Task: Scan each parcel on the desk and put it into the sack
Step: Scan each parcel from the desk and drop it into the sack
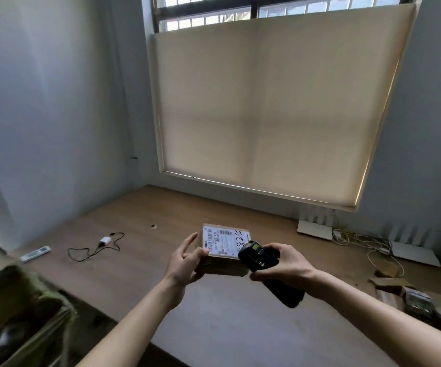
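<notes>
A small brown cardboard parcel (223, 246) with a white shipping label and handwritten digits on top is held up over the wooden desk (140, 263). My left hand (185, 260) grips its left end, thumb under and fingers spread above. My right hand (283, 263) grips a black handheld scanner (260, 260), whose head is right at the parcel's right edge, over the label. The olive-green sack (20, 308) stands open at the lower left, beside the desk.
A white charger with a black cable (100, 246) and a white remote (35, 254) lie at the desk's left. Two white routers (314, 229) and tangled cables (359, 241) sit at the back right. Torn cardboard and another parcel (415, 300) lie at the right edge.
</notes>
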Demonstrator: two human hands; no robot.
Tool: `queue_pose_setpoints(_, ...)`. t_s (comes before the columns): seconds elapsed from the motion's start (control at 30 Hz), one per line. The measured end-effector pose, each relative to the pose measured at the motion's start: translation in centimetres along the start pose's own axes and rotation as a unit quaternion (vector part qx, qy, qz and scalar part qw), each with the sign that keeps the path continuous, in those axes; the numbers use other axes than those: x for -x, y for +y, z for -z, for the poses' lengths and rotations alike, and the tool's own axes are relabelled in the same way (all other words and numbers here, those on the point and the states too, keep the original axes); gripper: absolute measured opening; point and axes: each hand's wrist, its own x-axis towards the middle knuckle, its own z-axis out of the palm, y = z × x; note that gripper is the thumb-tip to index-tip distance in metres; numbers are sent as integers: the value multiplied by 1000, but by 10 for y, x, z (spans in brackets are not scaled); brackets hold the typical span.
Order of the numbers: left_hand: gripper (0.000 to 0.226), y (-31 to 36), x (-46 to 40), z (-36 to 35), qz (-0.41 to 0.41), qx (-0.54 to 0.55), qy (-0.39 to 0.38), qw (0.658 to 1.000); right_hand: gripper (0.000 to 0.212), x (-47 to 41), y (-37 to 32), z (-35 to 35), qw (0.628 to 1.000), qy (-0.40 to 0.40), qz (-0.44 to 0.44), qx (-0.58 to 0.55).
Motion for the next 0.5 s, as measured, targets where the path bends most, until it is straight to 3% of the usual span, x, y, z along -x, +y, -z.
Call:
queue_pose_setpoints(0.2,80,0,37,133,32,24,36,999,66,-49,-84,-117,994,-51,61,-76)
queue_pose_setpoints(0.33,85,-8,71,244,28,-14,140,990,65,-70,-154,-210,987,-110,91,-79)
queue_pose_setpoints(0.5,72,-26,115,384,21,-29,230,973,67,-79,-239,-339,969,-200,128,-71)
